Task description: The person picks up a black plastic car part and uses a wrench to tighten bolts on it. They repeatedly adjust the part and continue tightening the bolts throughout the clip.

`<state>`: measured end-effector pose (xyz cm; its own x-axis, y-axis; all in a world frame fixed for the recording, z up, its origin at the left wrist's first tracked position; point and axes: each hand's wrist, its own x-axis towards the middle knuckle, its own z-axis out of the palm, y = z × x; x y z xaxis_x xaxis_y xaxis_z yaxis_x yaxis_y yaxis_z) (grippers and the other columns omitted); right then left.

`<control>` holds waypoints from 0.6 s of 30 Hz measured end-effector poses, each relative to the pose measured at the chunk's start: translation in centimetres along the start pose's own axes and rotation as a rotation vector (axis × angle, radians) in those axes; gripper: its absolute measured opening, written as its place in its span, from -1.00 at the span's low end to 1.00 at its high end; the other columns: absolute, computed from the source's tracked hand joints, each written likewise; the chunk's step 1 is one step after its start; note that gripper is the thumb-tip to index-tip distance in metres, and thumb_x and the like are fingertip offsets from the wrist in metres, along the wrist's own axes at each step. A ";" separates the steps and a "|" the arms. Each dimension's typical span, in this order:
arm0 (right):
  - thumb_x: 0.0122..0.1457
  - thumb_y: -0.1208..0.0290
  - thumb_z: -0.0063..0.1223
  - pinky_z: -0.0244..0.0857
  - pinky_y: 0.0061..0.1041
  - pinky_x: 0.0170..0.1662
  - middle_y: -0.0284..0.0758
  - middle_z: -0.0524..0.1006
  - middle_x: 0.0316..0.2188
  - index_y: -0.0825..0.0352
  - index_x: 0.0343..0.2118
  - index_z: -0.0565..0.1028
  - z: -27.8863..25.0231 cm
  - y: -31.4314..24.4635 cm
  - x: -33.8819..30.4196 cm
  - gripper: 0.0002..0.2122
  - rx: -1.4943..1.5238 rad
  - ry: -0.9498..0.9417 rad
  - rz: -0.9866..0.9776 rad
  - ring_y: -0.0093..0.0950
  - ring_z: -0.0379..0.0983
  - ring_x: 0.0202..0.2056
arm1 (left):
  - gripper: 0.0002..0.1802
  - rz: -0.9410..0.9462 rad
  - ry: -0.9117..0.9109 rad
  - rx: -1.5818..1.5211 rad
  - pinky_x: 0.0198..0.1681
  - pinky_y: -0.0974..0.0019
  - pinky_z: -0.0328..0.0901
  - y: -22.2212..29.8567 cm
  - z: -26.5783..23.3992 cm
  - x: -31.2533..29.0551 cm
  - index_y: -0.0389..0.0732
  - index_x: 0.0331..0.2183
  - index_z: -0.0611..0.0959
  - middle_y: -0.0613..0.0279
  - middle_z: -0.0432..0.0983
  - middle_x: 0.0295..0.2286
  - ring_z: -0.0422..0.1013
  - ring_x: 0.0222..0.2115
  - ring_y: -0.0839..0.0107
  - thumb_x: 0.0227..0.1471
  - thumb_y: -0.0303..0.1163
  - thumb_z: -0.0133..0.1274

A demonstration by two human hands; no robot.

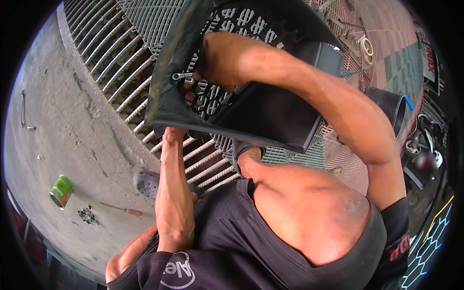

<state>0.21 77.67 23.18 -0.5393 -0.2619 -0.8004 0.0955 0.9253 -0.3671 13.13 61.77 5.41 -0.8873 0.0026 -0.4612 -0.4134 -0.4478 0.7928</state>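
Note:
A large black plastic housing with a slotted grille inside lies tilted in front of me, above my knee. My right hand reaches down into it, its fingers curled and partly hidden at the grille. From those fingers pokes the round head of a small silver wrench, close to the housing's left wall. My left forearm goes up under the housing's near edge. Most of my left hand is behind the housing, and only bits of fingers show through the grille openings.
A metal floor grate runs beneath the housing. On the concrete at left lie a green can, a pile of small dark parts, a screwdriver and a thin metal rod. A tape roll and a black bucket are at right.

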 end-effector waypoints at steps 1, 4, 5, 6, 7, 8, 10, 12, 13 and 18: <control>0.09 0.40 0.35 0.58 -0.28 -0.12 -0.05 0.72 -0.25 0.41 -0.23 0.73 -0.6 -0.4 -0.3 -0.77 0.018 -0.064 0.048 -0.21 0.71 -0.18 | -0.50 0.015 -0.020 -0.008 -0.36 0.41 0.45 0.2 0.3 0.0 -0.31 -0.01 0.60 0.18 0.62 -0.32 0.50 -0.41 0.47 0.32 -0.04 0.02; 0.26 0.32 0.21 0.51 -0.28 -0.34 -0.11 0.67 -0.53 0.43 -0.21 0.68 0.2 0.5 0.3 -0.76 -0.113 0.044 -0.114 -0.29 0.69 -0.43 | -0.50 0.020 -0.071 -0.043 -0.32 0.38 0.47 0.2 0.7 -0.2 -0.30 0.00 0.59 0.22 0.58 -0.32 0.48 -0.37 0.48 0.32 -0.05 0.03; 0.24 0.31 0.24 0.53 -0.23 -0.26 -0.01 0.68 -0.42 0.44 -0.21 0.69 0.9 0.7 1.3 -0.75 -0.318 0.091 -0.197 -0.16 0.70 -0.32 | -0.51 -0.012 -0.056 -0.068 -0.31 0.37 0.48 0.2 0.7 -0.1 -0.30 0.00 0.58 0.23 0.56 -0.32 0.47 -0.35 0.49 0.32 -0.05 0.04; 0.23 0.31 0.24 0.53 -0.22 -0.23 0.00 0.68 -0.39 0.41 -0.21 0.70 1.7 1.3 1.5 -0.75 -0.236 0.147 -0.200 -0.13 0.69 -0.28 | -0.53 -0.007 -0.073 -0.091 -0.32 0.37 0.49 0.1 0.4 -0.1 -0.27 0.01 0.58 0.24 0.56 -0.32 0.47 -0.34 0.49 0.32 -0.06 0.03; 0.23 0.30 0.24 0.54 -0.21 -0.20 0.01 0.68 -0.35 0.39 -0.21 0.71 2.4 1.4 1.3 -0.76 -0.155 0.199 -0.206 -0.10 0.69 -0.25 | -0.55 0.000 -0.085 -0.117 -0.33 0.38 0.49 0.0 0.0 0.0 -0.25 0.01 0.57 0.25 0.55 -0.31 0.48 -0.33 0.49 0.33 -0.08 0.03; 0.23 0.29 0.24 0.54 -0.19 -0.17 0.02 0.68 -0.32 0.37 -0.21 0.72 2.9 1.6 1.1 -0.76 -0.077 0.256 -0.207 -0.08 0.68 -0.21 | -0.56 -0.003 -0.088 -0.126 -0.34 0.38 0.50 0.0 -0.1 0.1 -0.25 0.01 0.57 0.25 0.55 -0.32 0.48 -0.34 0.49 0.33 -0.08 0.03; 0.03 0.37 0.37 0.57 -0.18 -0.13 0.12 0.66 -0.35 0.52 -0.32 0.69 5.0 2.4 2.3 -0.73 0.087 0.236 -0.214 0.00 0.67 -0.20 | -0.56 -0.005 -0.088 -0.115 -0.34 0.38 0.50 -0.2 -0.3 0.1 -0.24 0.01 0.57 0.25 0.56 -0.32 0.48 -0.35 0.49 0.33 -0.08 0.04; 0.06 0.35 0.37 0.57 -0.17 -0.13 0.14 0.65 -0.35 0.53 -0.33 0.69 7.2 3.3 2.7 -0.72 0.187 0.236 -0.242 0.02 0.67 -0.20 | -0.57 -0.005 -0.079 -0.064 -0.35 0.38 0.50 -0.6 -0.4 0.3 -0.23 0.01 0.57 0.25 0.57 -0.32 0.49 -0.36 0.50 0.33 -0.08 0.05; 0.19 0.31 0.30 0.56 -0.22 -0.24 0.02 0.68 -0.44 0.53 -0.31 0.68 8.2 3.6 2.2 -0.71 0.281 0.275 -0.205 -0.12 0.70 -0.34 | -0.57 -0.002 -0.076 -0.040 -0.36 0.39 0.50 -0.8 -0.5 0.3 -0.23 0.01 0.57 0.25 0.57 -0.32 0.49 -0.37 0.50 0.33 -0.09 0.05; 0.44 0.27 0.05 0.41 -0.44 -0.43 -0.31 0.59 -0.58 0.41 -0.22 0.70 7.9 1.8 -1.2 -0.70 0.821 0.017 -0.022 -0.57 0.52 -0.53 | -0.58 0.042 -0.051 0.016 -0.38 0.39 0.51 -0.8 -1.5 0.7 -0.21 0.02 0.57 0.25 0.58 -0.32 0.50 -0.40 0.51 0.33 -0.09 0.06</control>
<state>7.62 77.45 19.75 -0.5605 -0.2675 -0.7838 0.6626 0.4228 -0.6182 13.17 60.78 3.90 -0.9130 0.0301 -0.4068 -0.3785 -0.4340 0.8175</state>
